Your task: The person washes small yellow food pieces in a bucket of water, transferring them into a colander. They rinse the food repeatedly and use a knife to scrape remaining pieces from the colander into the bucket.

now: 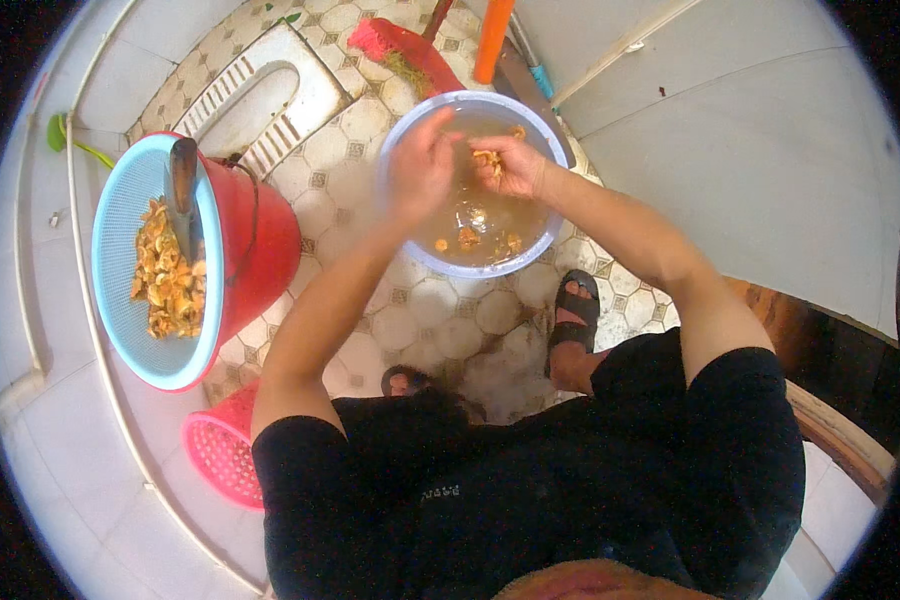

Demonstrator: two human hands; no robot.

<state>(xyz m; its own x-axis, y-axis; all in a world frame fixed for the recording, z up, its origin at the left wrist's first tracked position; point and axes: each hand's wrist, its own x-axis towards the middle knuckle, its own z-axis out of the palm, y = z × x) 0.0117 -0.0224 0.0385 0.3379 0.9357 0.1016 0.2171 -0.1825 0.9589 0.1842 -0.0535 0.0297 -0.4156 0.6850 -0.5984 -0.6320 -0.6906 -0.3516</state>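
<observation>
A pale lavender plastic basin (461,270) of murky brown water stands on the floor before me. Over its right side, my right hand (516,166) is closed around an orange-brown piece (489,161) that looks like mushroom. My left hand (426,166), blurred by motion, is above the basin's left side; whether its fingers hold anything is unclear. A few similar pieces (469,238) float near the basin's front. More of them lie heaped (166,277) in a light blue mesh colander (120,300) to my left, with a dark-handled knife (183,180) at its rim.
Beneath the colander is a red bucket (262,240). A pink perforated basket (221,465) sits nearer my left side. Behind them, a squat toilet (319,86) is set in the tiled floor. A red cloth or bag (412,56) and an orange pole (493,37) lie beyond the basin.
</observation>
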